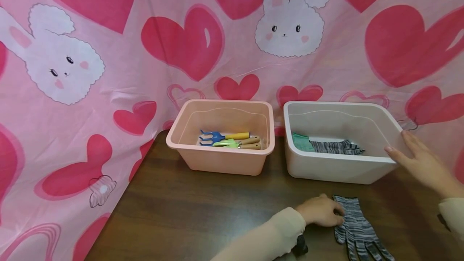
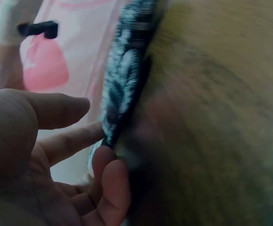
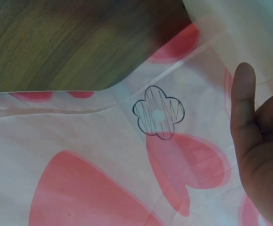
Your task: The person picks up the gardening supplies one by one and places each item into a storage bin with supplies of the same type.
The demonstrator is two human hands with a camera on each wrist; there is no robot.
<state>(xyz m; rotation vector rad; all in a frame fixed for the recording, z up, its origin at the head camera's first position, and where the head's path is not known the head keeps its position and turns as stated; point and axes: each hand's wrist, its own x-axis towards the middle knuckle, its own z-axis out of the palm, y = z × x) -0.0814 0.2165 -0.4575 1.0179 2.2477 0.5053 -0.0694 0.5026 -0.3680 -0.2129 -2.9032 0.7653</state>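
A grey-and-black knitted glove point(image 1: 357, 224) lies on the brown table, its fingers toward the near edge. My left hand point(image 1: 320, 211) is at the glove's cuff end, fingertips touching its edge. In the left wrist view, the thumb point(image 2: 63, 109) stands apart from the glove point(image 2: 124, 70), while the lower fingers are bent by its edge. My right hand point(image 1: 422, 164) rests at the right end of the white bin point(image 1: 326, 168), thumb and fingers mostly straight. Inside that bin lie a green item point(image 1: 302, 143) and another grey knitted glove point(image 1: 335, 147).
Left of the white bin stands a peach bin point(image 1: 221, 160). It holds a blue hand rake with a yellow handle point(image 1: 237, 135) and green tools with wooden handles point(image 1: 250, 146). A pink cloth with hearts and rabbits point(image 1: 232, 51) hangs behind the table point(image 1: 174, 208).
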